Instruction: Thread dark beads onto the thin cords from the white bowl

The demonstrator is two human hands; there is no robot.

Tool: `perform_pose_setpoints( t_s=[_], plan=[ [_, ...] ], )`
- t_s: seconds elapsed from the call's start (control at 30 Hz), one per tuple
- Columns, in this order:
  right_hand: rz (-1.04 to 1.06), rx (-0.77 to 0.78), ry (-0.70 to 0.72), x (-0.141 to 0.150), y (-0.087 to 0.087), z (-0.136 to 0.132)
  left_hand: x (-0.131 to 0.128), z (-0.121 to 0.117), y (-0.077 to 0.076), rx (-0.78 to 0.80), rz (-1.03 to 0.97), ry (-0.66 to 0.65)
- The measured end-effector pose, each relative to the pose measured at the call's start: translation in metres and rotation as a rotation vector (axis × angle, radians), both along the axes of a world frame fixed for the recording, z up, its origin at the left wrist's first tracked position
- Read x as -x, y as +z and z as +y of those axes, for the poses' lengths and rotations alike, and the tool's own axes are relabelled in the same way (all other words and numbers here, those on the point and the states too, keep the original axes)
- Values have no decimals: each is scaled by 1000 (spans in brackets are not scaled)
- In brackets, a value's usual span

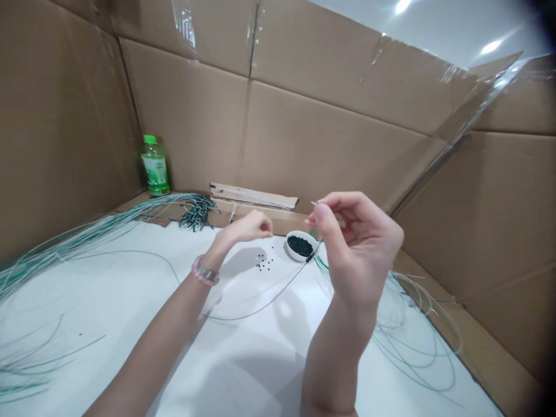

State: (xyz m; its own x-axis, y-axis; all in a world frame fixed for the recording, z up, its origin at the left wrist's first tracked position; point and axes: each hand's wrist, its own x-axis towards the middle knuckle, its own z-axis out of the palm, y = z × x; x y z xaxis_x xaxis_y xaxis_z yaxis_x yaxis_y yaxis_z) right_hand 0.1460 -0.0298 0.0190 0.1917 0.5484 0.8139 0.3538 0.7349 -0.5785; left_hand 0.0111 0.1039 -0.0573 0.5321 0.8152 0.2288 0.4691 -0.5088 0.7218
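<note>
My right hand [360, 237] is raised, thumb and forefinger pinching a thin green wire whose pale tip [314, 202] sticks out past the fingers. Below this hand the wire [278, 296] hangs down, with a small black piece [309, 258] on it by the bowl, and curves left under my left forearm. My left hand [252, 227] is curled with its fingers together, over the white surface; whatever lies in its fingertips is hidden. Small black beads [263, 263] lie scattered below it. Between the hands stands a white bowl [288, 250] full of black pieces.
A bundle of green and white wires [108, 217] with dark ends lies at the left. More loose wires [412, 336] coil at the right. A green bottle [155, 168] stands in the back left corner. Cardboard walls [325, 145] enclose the white surface [130, 301].
</note>
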Motion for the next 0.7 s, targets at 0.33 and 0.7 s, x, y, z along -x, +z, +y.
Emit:
perform_pose_setpoints(
  t_s=[0.33,0.7],
  plan=[
    [50,-145,27,17,0,-10,5,-72,62,56,-1110,-368],
    [-60,-127,60,18,-4,-14,0,-85,65,158,-1162,-507]
  ],
)
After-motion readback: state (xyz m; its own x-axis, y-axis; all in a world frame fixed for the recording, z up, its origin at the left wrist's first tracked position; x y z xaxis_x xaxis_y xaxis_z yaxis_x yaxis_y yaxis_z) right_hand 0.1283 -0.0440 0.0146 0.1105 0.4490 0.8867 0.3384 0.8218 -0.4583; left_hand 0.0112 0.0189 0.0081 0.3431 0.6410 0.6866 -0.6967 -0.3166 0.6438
